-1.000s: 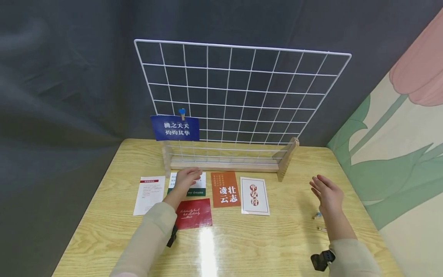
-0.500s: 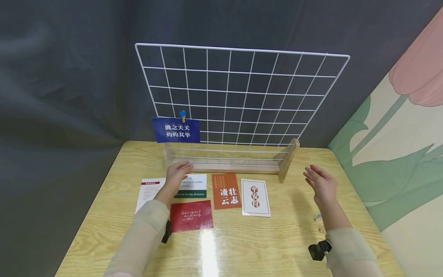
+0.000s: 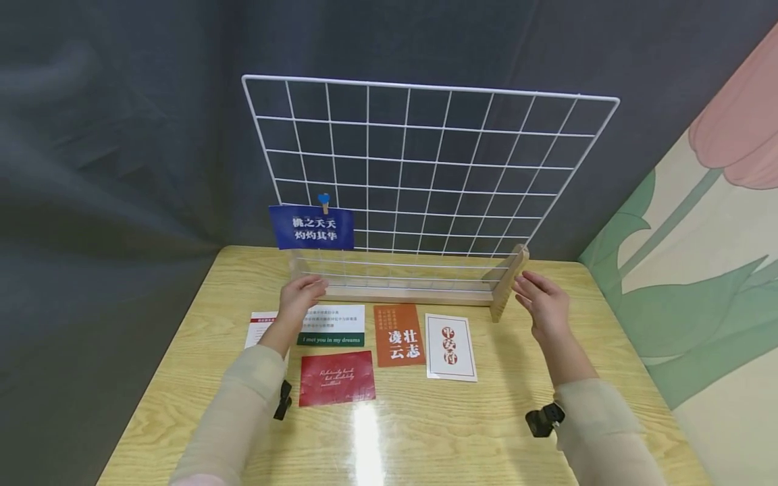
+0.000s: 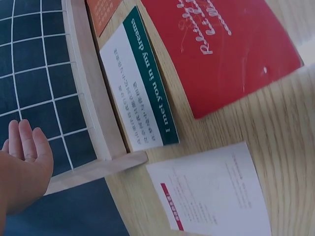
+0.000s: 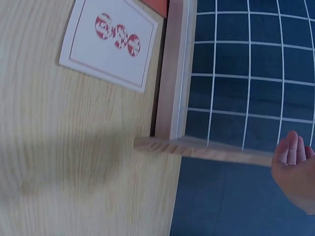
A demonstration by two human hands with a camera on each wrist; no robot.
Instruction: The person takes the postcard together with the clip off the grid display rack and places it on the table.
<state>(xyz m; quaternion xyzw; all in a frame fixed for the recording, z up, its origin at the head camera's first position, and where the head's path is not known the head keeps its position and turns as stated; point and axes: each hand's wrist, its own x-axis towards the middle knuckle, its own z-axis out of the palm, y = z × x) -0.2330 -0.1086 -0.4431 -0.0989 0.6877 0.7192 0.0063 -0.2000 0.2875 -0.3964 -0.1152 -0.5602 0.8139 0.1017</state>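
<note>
My left hand (image 3: 300, 302) hovers before the left foot of a white wire grid rack (image 3: 429, 163), above a white and green card (image 3: 331, 327). It holds nothing; its fingers look relaxed in the left wrist view, near the grid. On the other side, my right hand (image 3: 545, 307) is beside the rack's right wooden foot (image 3: 509, 283), fingers extended and holding nothing. Whether either hand touches the rack is unclear. A blue card (image 3: 313, 236) hangs at the grid's lower left from a wooden clothespin (image 3: 325, 206) with a blue heart.
On the wooden table (image 3: 437, 432) lie a red card (image 3: 338, 388), an orange card (image 3: 398, 337), a white card with red circles (image 3: 450, 347) and a partly covered white card (image 4: 211, 191). A dark curtain (image 3: 121, 135) stands behind; a flower-patterned surface (image 3: 687, 223) is at right.
Both hands have moved left and farther forward, the right one closer to the rack's foot. My right arm now hides the small clips seen beside it earlier. The cards stay put.
</note>
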